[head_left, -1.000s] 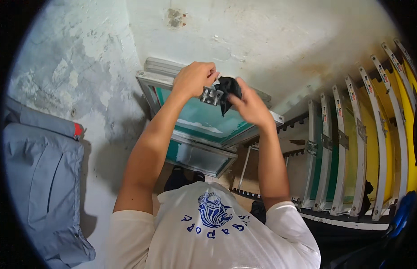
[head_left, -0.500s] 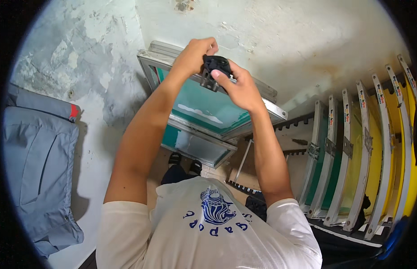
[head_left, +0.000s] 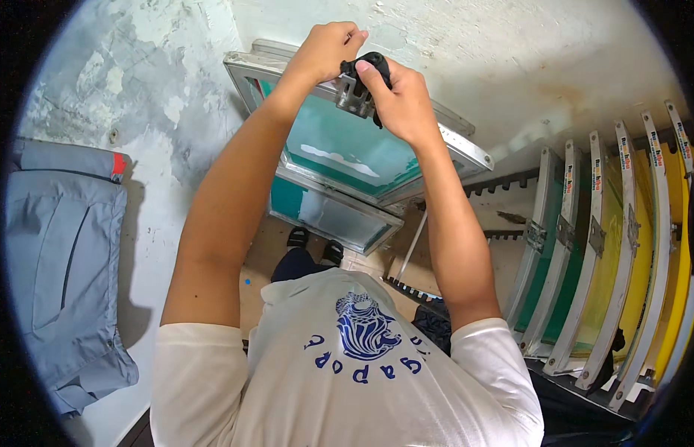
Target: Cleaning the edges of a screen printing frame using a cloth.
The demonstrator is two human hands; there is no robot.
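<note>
Both hands up at frame top rail, w/ clamp between them. Right hand closed on black knob; left hand pinches clamp's far side, equally near.

Metal frames, stretched mesh, rough plaster

The screen frame was dull grey metal, scuffed at its corners, with taut, smooth teal mesh of faint sheen. The clamp on its top edge looked like bare matt metal with a black, matt plastic knob. The wall was rough, blotchy plaster, flaking in patches. Racked frames were pale metal holding yellow and green mesh. The T-shirt was soft matt cloth; hanging grey garment a matt woven fabric.
</note>
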